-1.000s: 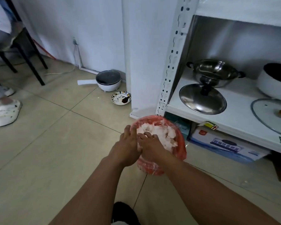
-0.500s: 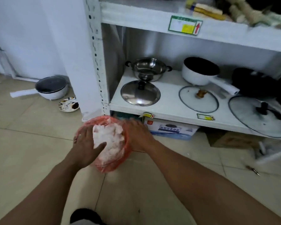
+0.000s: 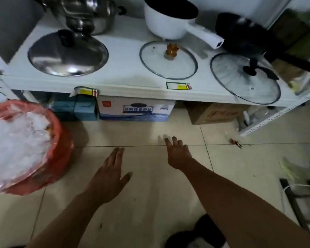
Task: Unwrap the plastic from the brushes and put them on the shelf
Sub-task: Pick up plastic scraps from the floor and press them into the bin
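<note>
The fingers of the left hand are stretched out flat and close together, thumb splayed to the side, grasping nothing; the palm faces down over the tiled floor, and the bare forearm runs back toward the lower left corner of the view. The right hand is likewise released, fingers loosely extended and slightly spread, tips blurred, reaching forward toward the shelf; its forearm slants back to the lower right corner. Neither hand touches anything.

Left of both hands, at the left edge of the view and apart from them, is a red plastic bag filled with crumpled clear plastic wrap. No brush can be made out.

On the shelf stand a steel pot with its steel lid near the front left corner, a white saucepan, two glass lids along the front edge, and a black pan at the right end. Under it are cardboard boxes.
</note>
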### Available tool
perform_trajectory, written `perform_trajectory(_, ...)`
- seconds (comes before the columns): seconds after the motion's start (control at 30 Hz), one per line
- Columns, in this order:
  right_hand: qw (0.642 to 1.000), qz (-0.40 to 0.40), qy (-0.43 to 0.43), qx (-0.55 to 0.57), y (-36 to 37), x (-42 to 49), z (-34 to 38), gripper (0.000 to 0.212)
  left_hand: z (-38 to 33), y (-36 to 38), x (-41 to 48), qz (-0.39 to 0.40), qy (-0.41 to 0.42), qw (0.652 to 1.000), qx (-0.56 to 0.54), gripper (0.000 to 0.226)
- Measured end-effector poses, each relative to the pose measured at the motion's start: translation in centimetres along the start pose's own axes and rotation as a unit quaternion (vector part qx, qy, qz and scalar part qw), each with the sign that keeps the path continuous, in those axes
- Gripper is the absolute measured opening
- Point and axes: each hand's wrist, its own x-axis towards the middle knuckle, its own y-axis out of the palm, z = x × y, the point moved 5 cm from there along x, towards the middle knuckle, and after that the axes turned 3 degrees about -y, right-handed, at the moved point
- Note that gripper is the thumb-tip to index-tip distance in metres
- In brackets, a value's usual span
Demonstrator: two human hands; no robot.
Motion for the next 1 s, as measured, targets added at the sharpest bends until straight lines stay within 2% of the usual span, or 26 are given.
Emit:
perform_trajectory(0.23, 0.994, -0.034, 0.037, 0.094, 4.6, 9.0, -2.7, 0.084, 1.9, 4.3, 7.6, -0.005, -0.005, 1.0, -0.026, 0.087)
perform_trajectory(0.4, 0.998, -0.008, 0.009, 0.064, 7.0, 13.2, -2.1, 0.081, 3.8, 7.0, 9.1, -0.015, -0.004, 0.999, -0.04, 0.086)
perform_trajectory(0.6, 0.998, -0.005, 0.009, 0.066, 9.0, 13.0, -1.0, 0.037, 4.7, 9.1, 7.2, 0.003, 0.006, 0.999, -0.039, 0.086)
perform_trajectory(0.8, 0.988, -0.028, 0.003, 0.15, 5.4, 8.9, 1.0, 0.021, 4.4, 3.2, 4.9, -0.028, -0.005, 1.0, -0.013, 0.088)
perform_trajectory(1.0, 0.952, -0.128, -0.055, 0.272, -7.2, 2.6, 9.1, 0.011, 4.9, -10.7, -2.0, -0.088, -0.013, 0.994, 0.057, 0.085)
